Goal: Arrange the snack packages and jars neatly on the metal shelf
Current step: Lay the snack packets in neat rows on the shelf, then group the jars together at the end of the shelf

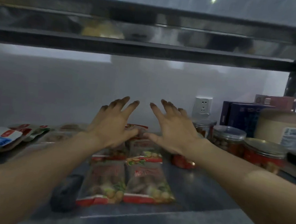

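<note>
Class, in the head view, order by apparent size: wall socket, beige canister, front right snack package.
1. front right snack package, though nearness to the camera inflates it
2. beige canister, partly hidden
3. wall socket

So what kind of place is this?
Probably a pantry or storeroom: a metal shelf holds snack packages and lidded jars, with boxes behind and a wall socket.

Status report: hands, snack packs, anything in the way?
Left hand and right hand open, fingers spread, holding nothing. Snack packages lie flat in two columns on the metal shelf; jars grouped at right. Dark object beside the near-left pack.
</note>
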### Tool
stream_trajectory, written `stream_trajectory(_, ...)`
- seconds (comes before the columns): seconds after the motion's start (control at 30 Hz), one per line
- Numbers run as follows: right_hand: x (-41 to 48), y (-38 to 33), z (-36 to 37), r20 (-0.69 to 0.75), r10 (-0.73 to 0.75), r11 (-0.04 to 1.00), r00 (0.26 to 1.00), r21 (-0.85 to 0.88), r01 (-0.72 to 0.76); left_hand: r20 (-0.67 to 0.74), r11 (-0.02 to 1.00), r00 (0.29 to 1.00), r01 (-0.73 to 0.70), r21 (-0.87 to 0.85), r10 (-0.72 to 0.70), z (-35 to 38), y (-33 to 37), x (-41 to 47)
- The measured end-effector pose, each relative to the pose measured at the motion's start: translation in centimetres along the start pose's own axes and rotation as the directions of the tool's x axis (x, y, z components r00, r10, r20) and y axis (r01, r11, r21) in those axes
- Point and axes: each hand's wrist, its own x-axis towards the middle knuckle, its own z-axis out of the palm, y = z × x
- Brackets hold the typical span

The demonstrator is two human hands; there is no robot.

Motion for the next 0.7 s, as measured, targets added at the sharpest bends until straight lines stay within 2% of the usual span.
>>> stream_trajectory(0.17,-4.0,3.9,-2.2,0.004,-0.030,0.999,1.000,0.037,0.029,0.002,0.996,0.997,0.075,-0.045,-0.075,-1.0,6.7,-1.2)
stream_trajectory(0.3,-6.4,6.7,-3.1,0.029,-0.033,0.998,0.999,0.054,0.031,0.018,0.994,0.997,0.082,-0.068,-0.081,-1.0,10.0,-2.0)
stream_trajectory(0.57,-9.0,9.6,-3.4,0.066,-0.001,0.995,0.998,0.102,-0.006,0.005,0.997,0.998,0.069,-0.035,-0.069,-1.6,12.1,-1.7)
stream_trajectory(0.7,-8.7,10.5,-3.2,0.083,-0.004,0.993,0.997,0.117,-0.006,0.048,0.995,0.997,0.066,-0.073,-0.063,-1.2,12.1,-0.6)
